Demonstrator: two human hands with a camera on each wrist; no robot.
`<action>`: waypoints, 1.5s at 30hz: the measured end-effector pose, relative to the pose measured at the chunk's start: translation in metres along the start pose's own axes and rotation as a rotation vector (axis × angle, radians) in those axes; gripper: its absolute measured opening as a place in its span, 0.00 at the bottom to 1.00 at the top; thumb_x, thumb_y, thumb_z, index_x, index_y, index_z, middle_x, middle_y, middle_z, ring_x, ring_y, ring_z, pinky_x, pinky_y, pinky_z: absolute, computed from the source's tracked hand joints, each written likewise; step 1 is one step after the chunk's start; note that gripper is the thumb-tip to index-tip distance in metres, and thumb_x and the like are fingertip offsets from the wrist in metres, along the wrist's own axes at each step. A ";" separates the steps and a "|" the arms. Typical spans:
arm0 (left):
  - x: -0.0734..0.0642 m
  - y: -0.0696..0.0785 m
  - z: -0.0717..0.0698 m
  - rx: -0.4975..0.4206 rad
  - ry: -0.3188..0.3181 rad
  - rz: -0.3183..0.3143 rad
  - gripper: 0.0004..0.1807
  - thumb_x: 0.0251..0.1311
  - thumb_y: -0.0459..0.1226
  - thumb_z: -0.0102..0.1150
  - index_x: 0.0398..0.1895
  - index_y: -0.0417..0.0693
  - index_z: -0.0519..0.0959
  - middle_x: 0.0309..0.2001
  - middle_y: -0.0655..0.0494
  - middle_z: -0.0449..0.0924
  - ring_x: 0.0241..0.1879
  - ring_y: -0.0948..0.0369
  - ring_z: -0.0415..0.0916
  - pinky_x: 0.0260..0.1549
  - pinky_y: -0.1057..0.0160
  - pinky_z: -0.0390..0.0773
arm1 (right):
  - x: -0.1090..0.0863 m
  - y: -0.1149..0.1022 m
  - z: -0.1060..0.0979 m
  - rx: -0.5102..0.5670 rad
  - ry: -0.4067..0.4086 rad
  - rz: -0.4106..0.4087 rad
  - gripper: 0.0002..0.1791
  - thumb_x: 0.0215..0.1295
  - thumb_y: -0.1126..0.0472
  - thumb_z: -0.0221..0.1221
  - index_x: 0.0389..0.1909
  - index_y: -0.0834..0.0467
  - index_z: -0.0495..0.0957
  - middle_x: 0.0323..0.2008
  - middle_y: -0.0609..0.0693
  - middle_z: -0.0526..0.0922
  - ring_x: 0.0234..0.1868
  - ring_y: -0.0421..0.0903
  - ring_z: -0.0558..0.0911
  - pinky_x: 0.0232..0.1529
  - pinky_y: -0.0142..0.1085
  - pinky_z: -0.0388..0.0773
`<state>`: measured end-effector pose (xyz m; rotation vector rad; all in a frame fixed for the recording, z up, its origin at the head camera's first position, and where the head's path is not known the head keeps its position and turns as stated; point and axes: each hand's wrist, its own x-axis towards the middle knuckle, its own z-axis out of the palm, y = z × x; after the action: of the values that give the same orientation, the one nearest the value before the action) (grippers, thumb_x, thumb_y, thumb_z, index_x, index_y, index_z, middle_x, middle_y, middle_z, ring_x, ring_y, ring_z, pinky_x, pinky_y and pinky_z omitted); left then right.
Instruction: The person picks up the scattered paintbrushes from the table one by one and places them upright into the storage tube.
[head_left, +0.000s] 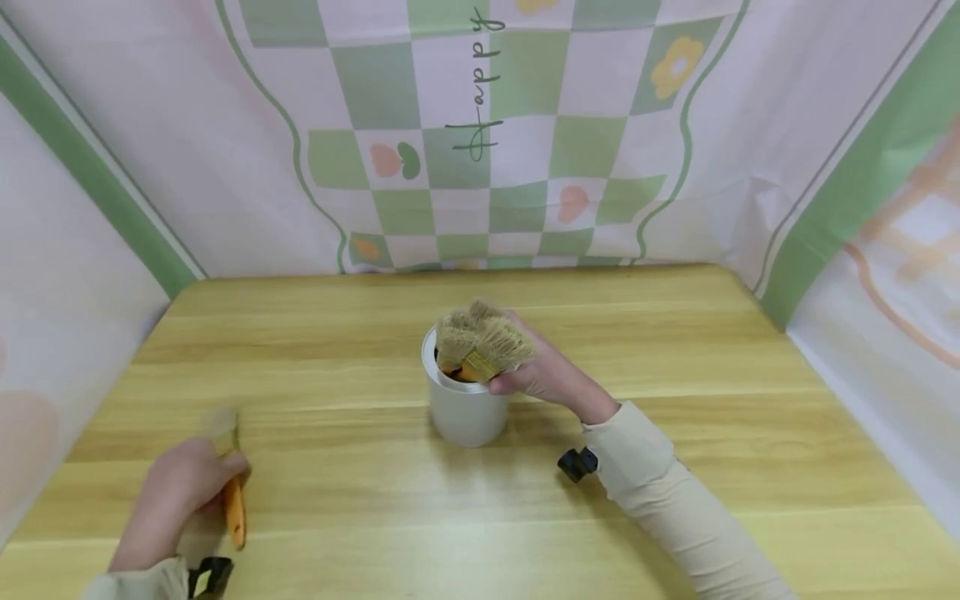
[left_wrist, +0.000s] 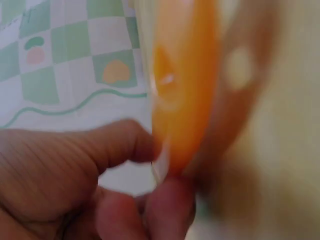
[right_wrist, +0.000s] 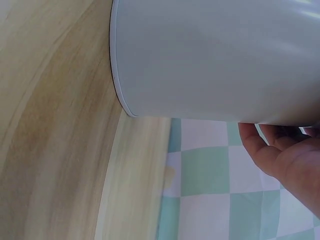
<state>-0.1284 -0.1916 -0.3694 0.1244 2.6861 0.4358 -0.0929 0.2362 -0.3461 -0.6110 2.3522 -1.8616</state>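
Near the middle of the table stands an upright white can, its smooth wall filling the top of the right wrist view. Several paintbrushes stand in it with pale bristles upward, their handles mostly hidden inside. My right hand holds the can near its rim from the right, fingers along the outer wall and partly hidden behind it. At the left, my left hand pinches a single paintbrush between thumb and fingers. Its orange handle points toward me and its bristles, blurred, point away.
The wooden table has its far edge against a hanging cloth with green and white checks. More cloth hangs along the left and right sides. Black devices are strapped at both wrists.
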 end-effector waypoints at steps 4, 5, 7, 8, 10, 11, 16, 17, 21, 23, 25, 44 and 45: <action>0.002 0.019 -0.002 -0.054 0.013 0.087 0.18 0.54 0.44 0.53 0.11 0.47 0.70 0.09 0.59 0.70 0.13 0.62 0.69 0.19 0.64 0.67 | 0.000 -0.001 0.000 -0.031 -0.003 0.004 0.68 0.36 0.31 0.68 0.73 0.61 0.47 0.64 0.67 0.68 0.62 0.61 0.72 0.64 0.55 0.68; 0.002 0.026 -0.003 -0.072 0.031 0.114 0.18 0.55 0.44 0.53 0.11 0.47 0.71 0.09 0.59 0.71 0.13 0.62 0.69 0.19 0.64 0.67 | -0.001 -0.001 0.001 -0.040 0.000 0.007 0.68 0.35 0.31 0.67 0.73 0.61 0.47 0.64 0.67 0.69 0.62 0.62 0.72 0.64 0.56 0.68; 0.002 0.041 -0.008 -0.123 0.074 0.173 0.18 0.59 0.43 0.53 0.13 0.45 0.73 0.11 0.60 0.73 0.15 0.63 0.71 0.19 0.64 0.69 | -0.002 0.000 0.001 -0.060 0.006 0.010 0.68 0.35 0.30 0.67 0.73 0.61 0.47 0.63 0.67 0.69 0.61 0.63 0.72 0.64 0.56 0.68; 0.000 0.049 -0.010 -0.150 0.103 0.201 0.17 0.59 0.42 0.53 0.15 0.44 0.75 0.13 0.59 0.75 0.16 0.63 0.73 0.20 0.64 0.70 | -0.003 0.001 0.002 -0.067 0.008 0.007 0.68 0.36 0.31 0.67 0.73 0.62 0.47 0.63 0.67 0.69 0.61 0.63 0.72 0.64 0.57 0.68; -0.003 0.064 -0.013 -0.212 0.160 0.252 0.15 0.61 0.41 0.54 0.21 0.43 0.77 0.17 0.58 0.79 0.19 0.65 0.76 0.20 0.65 0.73 | -0.004 0.002 0.002 -0.062 0.007 0.007 0.66 0.38 0.33 0.68 0.73 0.62 0.48 0.62 0.67 0.69 0.61 0.64 0.73 0.63 0.56 0.69; -0.005 0.071 -0.015 -0.240 0.192 0.281 0.13 0.61 0.41 0.55 0.23 0.42 0.78 0.19 0.57 0.81 0.20 0.65 0.78 0.20 0.65 0.73 | -0.005 0.003 0.003 -0.054 0.008 0.014 0.65 0.39 0.35 0.69 0.72 0.62 0.48 0.62 0.67 0.70 0.60 0.63 0.73 0.63 0.56 0.69; -0.015 0.104 -0.019 -0.287 0.415 0.441 0.09 0.59 0.37 0.59 0.25 0.41 0.80 0.21 0.54 0.83 0.19 0.66 0.76 0.17 0.69 0.71 | -0.010 0.007 0.005 -0.014 0.012 0.053 0.61 0.42 0.45 0.73 0.73 0.61 0.48 0.64 0.66 0.69 0.61 0.63 0.73 0.62 0.53 0.71; -0.016 0.109 -0.019 -0.281 0.470 0.482 0.08 0.58 0.36 0.59 0.25 0.41 0.80 0.21 0.53 0.83 0.19 0.65 0.75 0.16 0.69 0.71 | -0.011 0.007 0.006 -0.007 0.011 0.055 0.61 0.42 0.45 0.73 0.73 0.60 0.47 0.64 0.66 0.68 0.61 0.64 0.73 0.62 0.53 0.71; -0.021 0.129 -0.020 -0.257 0.663 0.621 0.05 0.54 0.32 0.63 0.23 0.40 0.80 0.20 0.51 0.82 0.18 0.64 0.74 0.16 0.71 0.71 | -0.011 0.006 0.008 0.019 0.001 0.038 0.64 0.42 0.40 0.71 0.73 0.60 0.45 0.66 0.68 0.66 0.63 0.67 0.70 0.63 0.55 0.69; -0.023 0.137 -0.021 -0.271 0.739 0.708 0.04 0.51 0.29 0.65 0.22 0.39 0.80 0.19 0.50 0.82 0.17 0.63 0.76 0.16 0.72 0.74 | -0.011 0.005 0.008 0.018 0.003 0.034 0.64 0.41 0.41 0.71 0.73 0.60 0.46 0.66 0.68 0.66 0.63 0.67 0.70 0.63 0.54 0.70; -0.026 0.144 -0.022 -0.300 0.802 0.805 0.04 0.48 0.27 0.66 0.22 0.38 0.80 0.19 0.50 0.82 0.17 0.62 0.78 0.17 0.73 0.75 | -0.010 0.004 0.008 0.020 0.006 0.027 0.62 0.42 0.42 0.71 0.73 0.61 0.46 0.66 0.69 0.66 0.63 0.68 0.70 0.63 0.54 0.70; -0.047 0.215 -0.016 -0.423 0.845 1.397 0.09 0.45 0.24 0.62 0.23 0.39 0.71 0.19 0.53 0.78 0.21 0.65 0.80 0.24 0.77 0.78 | -0.006 -0.006 0.008 0.037 0.006 0.006 0.62 0.40 0.39 0.72 0.71 0.61 0.50 0.63 0.70 0.68 0.57 0.53 0.77 0.56 0.39 0.77; -0.046 0.217 -0.016 -0.424 0.857 1.398 0.09 0.45 0.24 0.63 0.23 0.39 0.71 0.18 0.53 0.77 0.21 0.65 0.80 0.23 0.77 0.78 | -0.006 -0.006 0.009 0.048 0.006 0.009 0.62 0.40 0.40 0.73 0.71 0.62 0.50 0.62 0.70 0.68 0.56 0.50 0.78 0.55 0.38 0.78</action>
<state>-0.0882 0.0026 -0.2679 2.1070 2.6368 1.7155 -0.0833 0.2291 -0.3432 -0.5899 2.3020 -1.9124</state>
